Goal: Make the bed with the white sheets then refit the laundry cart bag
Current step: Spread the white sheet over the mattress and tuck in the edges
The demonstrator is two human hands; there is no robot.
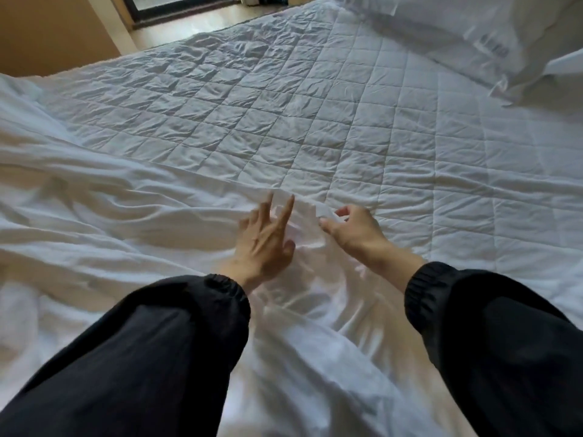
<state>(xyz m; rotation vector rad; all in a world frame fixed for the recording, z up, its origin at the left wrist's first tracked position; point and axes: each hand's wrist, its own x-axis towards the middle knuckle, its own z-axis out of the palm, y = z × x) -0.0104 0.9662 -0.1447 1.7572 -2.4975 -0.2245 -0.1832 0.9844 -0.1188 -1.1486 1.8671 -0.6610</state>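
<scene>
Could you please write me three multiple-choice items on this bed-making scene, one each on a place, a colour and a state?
1. Where do the pillows lie?
A) at the far right of the quilted pad
B) on the floor
C) at the near edge

2. What colour are the sleeves?
A) white
B) black
C) red

3. What is the right hand doing?
A) lying flat
B) holding a pillow
C) pinching the white sheet

Answers:
1 A, they sit at the top right, far from the hands.
2 B, both cuffs are black.
3 C, its thumb and fingers close on the sheet's edge.
</scene>
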